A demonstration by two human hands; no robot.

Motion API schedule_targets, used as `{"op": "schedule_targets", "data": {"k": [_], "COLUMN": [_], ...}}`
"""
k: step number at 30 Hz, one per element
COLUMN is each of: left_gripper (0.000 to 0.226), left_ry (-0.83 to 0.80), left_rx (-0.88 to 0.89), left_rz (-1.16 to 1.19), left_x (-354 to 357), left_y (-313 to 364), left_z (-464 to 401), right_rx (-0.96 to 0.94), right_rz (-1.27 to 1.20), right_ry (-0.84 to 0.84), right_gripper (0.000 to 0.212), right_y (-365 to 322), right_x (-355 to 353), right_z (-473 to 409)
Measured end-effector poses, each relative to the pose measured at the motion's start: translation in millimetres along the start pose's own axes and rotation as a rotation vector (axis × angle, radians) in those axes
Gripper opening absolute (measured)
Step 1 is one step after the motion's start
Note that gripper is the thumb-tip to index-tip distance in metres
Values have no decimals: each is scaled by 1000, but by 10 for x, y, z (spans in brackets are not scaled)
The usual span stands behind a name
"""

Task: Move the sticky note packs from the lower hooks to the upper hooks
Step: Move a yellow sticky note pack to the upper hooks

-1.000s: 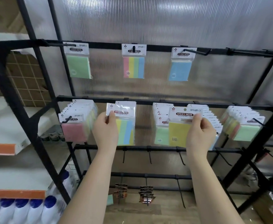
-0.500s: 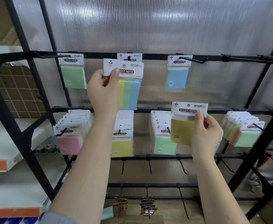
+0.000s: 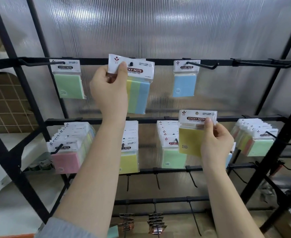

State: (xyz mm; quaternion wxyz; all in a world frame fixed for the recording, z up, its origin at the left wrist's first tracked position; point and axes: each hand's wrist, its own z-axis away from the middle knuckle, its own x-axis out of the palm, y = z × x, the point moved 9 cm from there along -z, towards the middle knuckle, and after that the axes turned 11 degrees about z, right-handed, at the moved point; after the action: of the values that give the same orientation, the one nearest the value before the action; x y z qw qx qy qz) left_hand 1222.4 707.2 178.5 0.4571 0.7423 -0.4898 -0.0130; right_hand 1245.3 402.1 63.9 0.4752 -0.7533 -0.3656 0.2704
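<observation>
Up at the top rail, my left hand (image 3: 109, 88) is pinching the white header card of a striped sticky note pack (image 3: 138, 90), thumb on the front and fingers curled behind, and the card's hole sits right on the tip of the middle upper hook (image 3: 131, 63), so the pack looks threaded on there but I've still got hold of it. My right hand (image 3: 216, 145) is lower down, about level with the second rail, pinching the header of a yellow sticky note pack (image 3: 190, 141), which is off any hook and held in front of the lower stacks. On the upper rail there's a green pack (image 3: 69, 85) hanging to the left and a blue pack (image 3: 184, 85) hanging to the right on a long hook; the hooks further right (image 3: 261, 63) are bare. Lower rail has full bunches: a pink-fronted stack (image 3: 67, 158) on the left, a yellow-fronted stack (image 3: 130, 160) partly behind my left forearm, a green-fronted stack (image 3: 173, 157) just behind the yellow pack I'm holding, and a mixed stack (image 3: 258, 143) far right. All of it sits on a black metal rack (image 3: 9, 127) with a ribbed translucent panel (image 3: 158, 28) behind it. Down at the bottom there are some small clips (image 3: 156, 222) hanging on hooks, can't tell exactly what they are.
</observation>
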Motion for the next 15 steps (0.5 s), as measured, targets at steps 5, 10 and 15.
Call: {"op": "schedule_targets", "data": {"k": [5,10,15], "left_gripper": [26,28,27], "left_ry": [11,7,47], "left_rx": [0,-71,-201], "left_rz": [-34,-6,14], "left_x": [14,125,279], "left_y": [-160,-404,-712], "left_z": [-41,-131,-358], "right_rx": [4,14,8], "right_rz": [21,26,11], "right_ry": [2,7,-11], "right_gripper": [44,44,46], "right_y": [0,-41,-114], "right_x": [40,99,174], "right_z": [-17,-51,-126]}}
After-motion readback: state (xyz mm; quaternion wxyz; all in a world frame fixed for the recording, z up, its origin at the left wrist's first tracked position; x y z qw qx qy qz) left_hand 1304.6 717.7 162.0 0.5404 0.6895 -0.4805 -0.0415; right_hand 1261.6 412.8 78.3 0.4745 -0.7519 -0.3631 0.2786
